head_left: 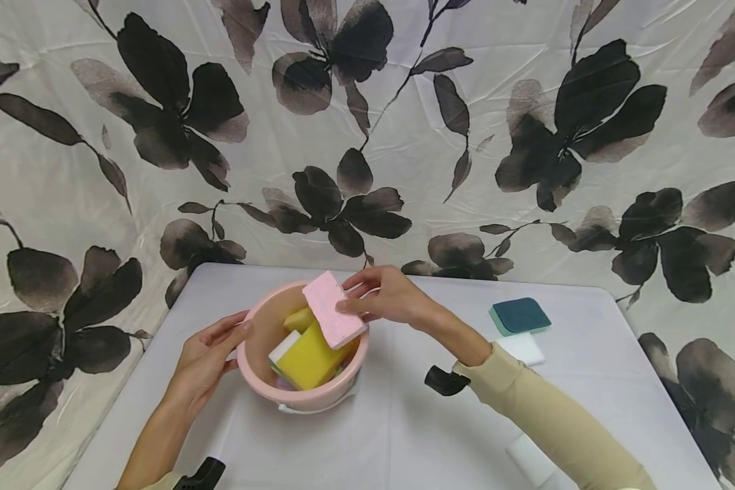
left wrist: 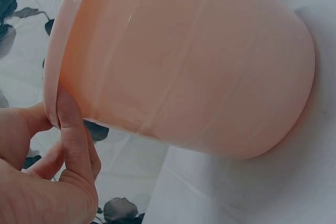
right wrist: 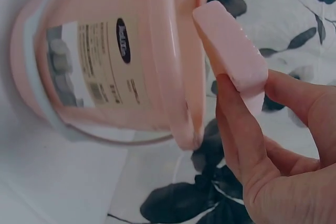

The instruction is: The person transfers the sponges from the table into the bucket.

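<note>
Head view shows the pink sponge pinched in the right hand over the pink bucket, which stands toward the desk's left edge. Left hand touches the bucket's rim, fingers straight. Yellow sponges lie inside.

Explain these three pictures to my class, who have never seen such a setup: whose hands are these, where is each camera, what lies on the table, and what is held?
No machine here: a person works with two bare hands. The wide picture comes from a camera on the person's head, looking down. The other two come from cameras worn on each wrist, so they show close-ups.

On the white table stands a pink bucket with yellow sponges inside. The left hand touches the bucket's rim, seen close in the left wrist view. The right hand pinches a pink sponge over the bucket; the right wrist view shows it between the fingers.

To the right lie a teal sponge and a white sponge.
</note>
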A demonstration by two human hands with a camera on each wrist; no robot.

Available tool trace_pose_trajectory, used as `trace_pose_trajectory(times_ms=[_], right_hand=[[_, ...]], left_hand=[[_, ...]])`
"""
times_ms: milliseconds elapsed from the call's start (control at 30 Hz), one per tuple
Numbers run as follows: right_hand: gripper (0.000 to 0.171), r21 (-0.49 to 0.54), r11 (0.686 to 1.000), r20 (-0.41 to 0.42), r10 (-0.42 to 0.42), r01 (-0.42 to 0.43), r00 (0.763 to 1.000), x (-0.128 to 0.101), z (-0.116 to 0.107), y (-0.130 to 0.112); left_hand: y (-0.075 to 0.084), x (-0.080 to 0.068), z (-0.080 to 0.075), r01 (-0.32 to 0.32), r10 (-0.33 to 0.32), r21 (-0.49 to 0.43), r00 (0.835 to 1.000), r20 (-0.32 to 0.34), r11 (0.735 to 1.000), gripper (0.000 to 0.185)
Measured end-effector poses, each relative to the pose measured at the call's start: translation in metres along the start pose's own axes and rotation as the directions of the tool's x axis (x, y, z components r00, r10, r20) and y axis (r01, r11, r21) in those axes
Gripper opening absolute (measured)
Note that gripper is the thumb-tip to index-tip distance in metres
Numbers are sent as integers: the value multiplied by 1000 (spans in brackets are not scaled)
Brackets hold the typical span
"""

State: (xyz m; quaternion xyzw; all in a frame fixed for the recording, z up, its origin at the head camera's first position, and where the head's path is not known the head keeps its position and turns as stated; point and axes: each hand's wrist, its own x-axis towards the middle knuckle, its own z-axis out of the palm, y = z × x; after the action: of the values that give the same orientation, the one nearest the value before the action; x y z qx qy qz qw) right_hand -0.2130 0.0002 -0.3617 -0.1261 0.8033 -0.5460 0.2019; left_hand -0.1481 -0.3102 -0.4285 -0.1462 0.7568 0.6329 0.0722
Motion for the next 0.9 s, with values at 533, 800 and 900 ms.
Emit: trace_pose_trajectory(times_ms=[533,800,900], right_hand=[[33,-166,983,67,-69,79,995,11,47,-2],[26,-229,954,112,-173,195,979,15,65,-10],[25,-248,944,105,-196,217,975,17,73,-11]], left_hand=[[1,1,-2,-5,5,-32,1000,-6,999,77],[1,4,-2,-3,4,-32,1000,6,999,77],[2,5,-2,6,-6,-19,1000,7,1000,79]])
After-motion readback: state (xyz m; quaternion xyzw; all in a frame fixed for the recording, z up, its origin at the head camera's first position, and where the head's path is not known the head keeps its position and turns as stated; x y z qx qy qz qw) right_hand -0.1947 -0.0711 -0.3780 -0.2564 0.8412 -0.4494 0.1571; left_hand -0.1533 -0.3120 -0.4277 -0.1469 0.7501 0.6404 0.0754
